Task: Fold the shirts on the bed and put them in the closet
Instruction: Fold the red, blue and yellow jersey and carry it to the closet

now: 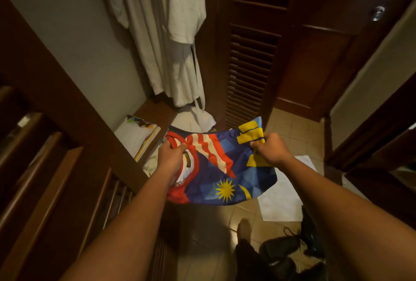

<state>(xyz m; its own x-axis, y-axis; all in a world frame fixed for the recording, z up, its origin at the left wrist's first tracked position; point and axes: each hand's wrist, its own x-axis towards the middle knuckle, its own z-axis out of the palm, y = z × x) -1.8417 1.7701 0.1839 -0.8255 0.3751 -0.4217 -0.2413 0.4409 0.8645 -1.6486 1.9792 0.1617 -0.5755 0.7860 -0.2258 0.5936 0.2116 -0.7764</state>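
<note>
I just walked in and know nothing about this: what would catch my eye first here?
First the bright folded shirt in blue, red and yellow, held up mid-frame by the left hand and right hand, each gripping a top corner. Behind it a white bathrobe hangs inside the open closet, beside a louvred wooden door. Lower left on the closet shelf lies another folded garment.

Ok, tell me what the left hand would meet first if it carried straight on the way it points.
Probably the folded white shirt on the closet shelf; the left hand, gripping the colourful shirt, points toward it, though depth is unclear.
</note>
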